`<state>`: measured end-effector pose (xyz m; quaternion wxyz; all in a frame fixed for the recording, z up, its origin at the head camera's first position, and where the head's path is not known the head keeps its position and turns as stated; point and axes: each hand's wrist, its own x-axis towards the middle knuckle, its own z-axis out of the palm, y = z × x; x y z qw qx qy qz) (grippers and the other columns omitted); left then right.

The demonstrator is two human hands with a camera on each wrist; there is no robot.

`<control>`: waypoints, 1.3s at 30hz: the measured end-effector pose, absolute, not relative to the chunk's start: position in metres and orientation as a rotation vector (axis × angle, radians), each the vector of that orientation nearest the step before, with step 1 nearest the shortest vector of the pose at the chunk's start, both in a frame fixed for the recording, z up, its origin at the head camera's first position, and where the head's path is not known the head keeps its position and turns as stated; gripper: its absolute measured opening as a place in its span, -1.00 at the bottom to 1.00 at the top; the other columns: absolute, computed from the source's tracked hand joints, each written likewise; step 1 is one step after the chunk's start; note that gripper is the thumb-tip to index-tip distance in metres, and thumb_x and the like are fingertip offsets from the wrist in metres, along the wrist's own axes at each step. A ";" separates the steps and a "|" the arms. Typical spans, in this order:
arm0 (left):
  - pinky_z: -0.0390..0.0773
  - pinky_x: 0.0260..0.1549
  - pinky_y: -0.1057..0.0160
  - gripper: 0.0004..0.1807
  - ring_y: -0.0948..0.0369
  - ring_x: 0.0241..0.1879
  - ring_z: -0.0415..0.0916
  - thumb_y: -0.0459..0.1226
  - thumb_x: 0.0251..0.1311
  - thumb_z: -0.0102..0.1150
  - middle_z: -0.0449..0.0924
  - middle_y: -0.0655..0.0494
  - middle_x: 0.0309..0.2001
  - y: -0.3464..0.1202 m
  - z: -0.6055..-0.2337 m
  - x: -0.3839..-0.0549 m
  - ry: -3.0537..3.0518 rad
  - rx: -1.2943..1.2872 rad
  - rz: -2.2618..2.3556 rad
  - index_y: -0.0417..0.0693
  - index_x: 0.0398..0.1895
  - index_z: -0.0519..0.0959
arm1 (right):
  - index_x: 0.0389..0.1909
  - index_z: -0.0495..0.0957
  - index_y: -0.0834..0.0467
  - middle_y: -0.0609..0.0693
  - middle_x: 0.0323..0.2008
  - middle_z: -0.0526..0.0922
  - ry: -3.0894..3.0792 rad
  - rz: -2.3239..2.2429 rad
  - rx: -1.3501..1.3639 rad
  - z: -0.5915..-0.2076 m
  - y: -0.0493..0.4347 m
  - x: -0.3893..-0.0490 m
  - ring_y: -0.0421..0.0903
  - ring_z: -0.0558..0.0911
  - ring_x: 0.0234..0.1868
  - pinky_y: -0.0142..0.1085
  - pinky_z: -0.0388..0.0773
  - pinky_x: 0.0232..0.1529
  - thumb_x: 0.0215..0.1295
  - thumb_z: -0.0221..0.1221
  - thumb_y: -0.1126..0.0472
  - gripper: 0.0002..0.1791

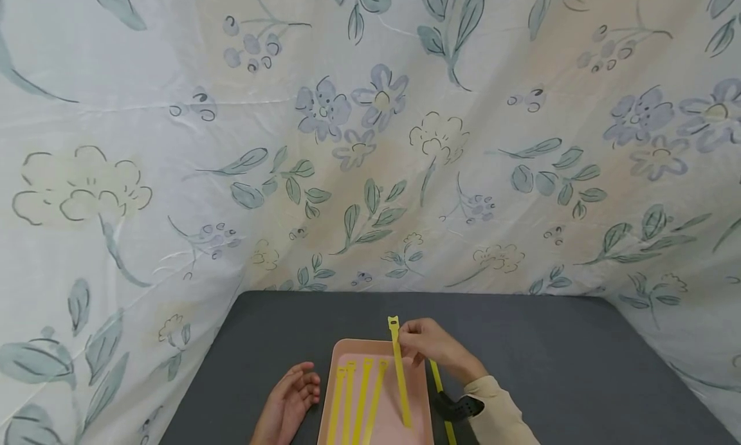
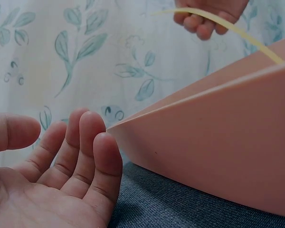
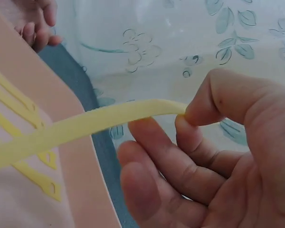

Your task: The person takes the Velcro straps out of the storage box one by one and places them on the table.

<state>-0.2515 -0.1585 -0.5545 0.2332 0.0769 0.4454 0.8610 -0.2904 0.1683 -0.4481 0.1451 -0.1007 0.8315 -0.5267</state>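
Observation:
My right hand (image 1: 429, 343) pinches a yellow hook-and-loop cable tie (image 1: 401, 375) between thumb and forefinger, close to its slotted head. The tie's tail slants down over the right part of a pink tray (image 1: 326, 409). In the right wrist view the held tie (image 3: 99, 118) bows slightly as it leaves the fingertips, and the other fingers are loosely bent. Several matching yellow ties (image 1: 362, 397) lie side by side in the tray's left half, heads toward the far end. Left of the tray, my left hand (image 1: 291, 393) is palm up with relaxed fingers, holding nothing.
Another yellow strip (image 1: 437, 377) lies on the dark grey table (image 1: 521, 348) just right of the tray, partly hidden under the right wrist with its black band (image 1: 459, 408). A floral cloth (image 1: 370, 175) hangs behind the table and at both sides.

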 end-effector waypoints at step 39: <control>0.51 0.00 0.31 -0.71 0.32 -0.17 0.51 -0.08 0.66 -0.37 0.57 0.28 -0.11 -0.159 -0.555 -0.253 1.222 0.185 2.351 0.28 0.08 0.44 | -0.09 0.59 0.25 -0.01 -0.34 0.72 2.466 -1.645 -0.200 -0.384 0.214 -0.303 0.04 0.72 -0.22 -0.12 0.66 -0.23 0.53 0.09 -0.01 -0.63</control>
